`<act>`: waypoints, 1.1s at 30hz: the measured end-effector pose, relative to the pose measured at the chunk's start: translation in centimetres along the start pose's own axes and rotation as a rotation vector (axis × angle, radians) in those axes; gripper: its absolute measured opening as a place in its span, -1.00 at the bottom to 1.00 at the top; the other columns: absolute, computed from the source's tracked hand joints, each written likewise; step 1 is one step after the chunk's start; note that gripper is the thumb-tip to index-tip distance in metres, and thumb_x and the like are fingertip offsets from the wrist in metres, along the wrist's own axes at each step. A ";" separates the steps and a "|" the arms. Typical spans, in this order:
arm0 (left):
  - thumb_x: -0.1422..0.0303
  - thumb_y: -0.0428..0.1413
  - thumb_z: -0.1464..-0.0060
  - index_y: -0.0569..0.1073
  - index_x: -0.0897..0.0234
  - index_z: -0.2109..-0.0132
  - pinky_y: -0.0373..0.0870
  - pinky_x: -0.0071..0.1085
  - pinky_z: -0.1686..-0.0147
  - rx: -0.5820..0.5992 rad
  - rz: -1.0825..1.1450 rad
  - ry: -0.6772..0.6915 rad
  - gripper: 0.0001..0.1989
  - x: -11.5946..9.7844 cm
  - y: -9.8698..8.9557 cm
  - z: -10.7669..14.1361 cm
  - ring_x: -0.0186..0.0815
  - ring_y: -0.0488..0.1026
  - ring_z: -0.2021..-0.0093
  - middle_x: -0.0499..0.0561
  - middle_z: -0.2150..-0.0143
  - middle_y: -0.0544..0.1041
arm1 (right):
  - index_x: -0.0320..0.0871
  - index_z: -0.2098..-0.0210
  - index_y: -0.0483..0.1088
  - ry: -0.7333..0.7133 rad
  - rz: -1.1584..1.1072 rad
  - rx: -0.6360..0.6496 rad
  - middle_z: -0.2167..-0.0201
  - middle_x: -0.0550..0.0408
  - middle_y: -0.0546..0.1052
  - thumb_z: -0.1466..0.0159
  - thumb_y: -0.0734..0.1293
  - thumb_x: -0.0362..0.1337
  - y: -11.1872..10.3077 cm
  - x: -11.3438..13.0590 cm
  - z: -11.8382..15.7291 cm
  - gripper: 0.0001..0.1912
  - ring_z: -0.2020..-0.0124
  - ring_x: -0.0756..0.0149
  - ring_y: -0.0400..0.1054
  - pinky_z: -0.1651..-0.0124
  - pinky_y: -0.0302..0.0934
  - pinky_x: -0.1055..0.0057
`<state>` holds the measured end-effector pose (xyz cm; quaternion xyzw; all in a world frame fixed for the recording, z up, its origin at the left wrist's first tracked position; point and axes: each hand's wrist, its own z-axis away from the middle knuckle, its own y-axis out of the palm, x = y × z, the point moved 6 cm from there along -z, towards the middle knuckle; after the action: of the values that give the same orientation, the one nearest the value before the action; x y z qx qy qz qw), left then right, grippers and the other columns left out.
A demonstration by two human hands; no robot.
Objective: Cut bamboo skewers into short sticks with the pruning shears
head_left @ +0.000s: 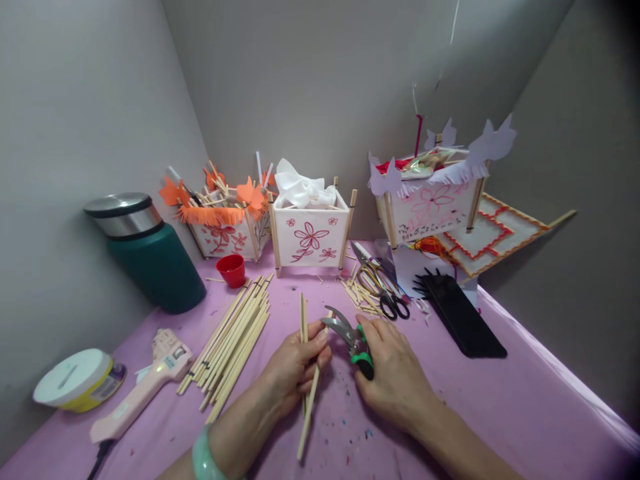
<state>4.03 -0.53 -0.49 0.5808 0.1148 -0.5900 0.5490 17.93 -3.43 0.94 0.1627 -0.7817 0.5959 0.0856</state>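
My left hand [303, 363] is closed around a few thin wooden sticks [309, 413], which cross each other and stick out above and below the fingers. My right hand [395, 370] grips pruning shears [353, 343] with green and black handles. The shears' curved blades are parted and reach to the upper end of one stick, close to my left fingertips; whether they touch the wood I cannot tell. Left of my hands lies a bundle of similar wooden sticks [235, 340], some with dark marks. Short cut stick pieces [361, 297] are scattered beyond my hands.
Behind stand decorated boxes: an orange-fringed box [223, 237], a white flowered box [311, 240] and a purple-trimmed box [435, 207]. A green bottle [155, 260], red cup [231, 271], pink glue gun [145, 393] and tub [80, 380] are left. Scissors [395, 307] and a black phone [463, 317] lie right.
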 end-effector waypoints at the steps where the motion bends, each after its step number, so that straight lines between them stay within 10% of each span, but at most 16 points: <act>1: 0.27 0.21 -0.04 0.34 0.26 0.20 -0.33 -0.55 0.77 0.000 -0.004 -0.002 -0.75 0.0 0.0 0.0 -0.58 -0.22 0.74 -0.26 0.64 0.20 | -0.23 -0.19 0.19 0.000 0.006 0.004 -0.03 -0.20 0.39 -0.02 0.30 -0.37 0.0 0.0 0.0 -0.29 -0.08 -0.05 0.22 -0.08 0.16 0.05; 19: 0.28 0.22 -0.04 0.36 0.25 -0.09 -0.32 -0.54 0.76 -0.002 -0.038 0.029 -0.54 -0.2 -0.4 0.2 -0.54 -0.24 0.72 -0.28 0.65 0.17 | -0.14 0.30 0.32 0.039 0.011 0.090 0.30 0.00 0.50 -0.11 0.28 -0.41 0.1 -0.3 -0.7 -0.86 0.27 0.17 0.36 0.23 0.13 0.34; 27: 0.21 0.23 -0.02 0.39 0.27 -0.04 -0.33 -0.54 0.76 -0.031 -0.069 0.007 -0.55 -0.4 -0.1 0.2 -0.56 -0.23 0.72 -0.28 0.64 0.17 | -0.27 -0.11 0.24 0.028 0.036 0.093 0.00 -0.19 0.42 -0.04 0.31 -0.40 -0.2 0.1 -0.5 -0.40 -0.04 -0.01 0.27 -0.06 0.14 0.15; 33: 0.14 0.24 0.00 0.41 0.27 -0.02 -0.30 -0.54 0.75 -0.051 -0.136 0.011 -0.53 -0.3 0.0 0.4 -0.55 -0.22 0.71 -0.29 0.65 0.15 | -0.23 0.02 0.30 0.065 0.054 0.139 0.08 -0.16 0.45 -0.03 0.32 -0.40 -0.3 0.1 -0.2 -0.52 0.03 0.00 0.31 0.00 0.16 0.17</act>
<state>3.72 -0.72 -0.11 0.5607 0.1722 -0.6196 0.5216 17.88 -3.29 1.29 0.1275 -0.7394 0.6558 0.0835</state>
